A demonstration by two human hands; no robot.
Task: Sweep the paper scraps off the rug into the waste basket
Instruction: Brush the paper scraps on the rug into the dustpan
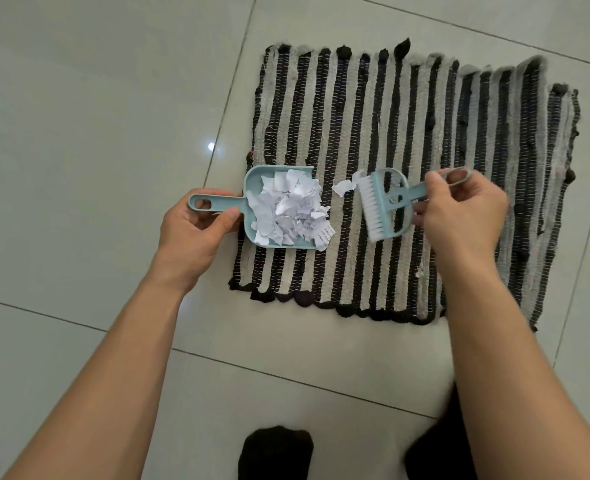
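A black-and-beige striped rug (460,133) lies on the tiled floor. My left hand (189,233) grips the handle of a light blue dustpan (252,178) resting on the rug's left edge. The pan is heaped with white paper scraps (286,209). My right hand (460,213) holds a light blue hand brush (387,202) by its handle, white bristles facing the pan. One loose paper scrap (342,187) lies on the rug between brush and pan. A tiny scrap (419,273) sits near the rug's front edge. No waste basket is in view.
Glossy pale floor tiles (96,116) surround the rug on all sides. My dark-socked feet (274,452) stand at the bottom edge, just in front of the rug.
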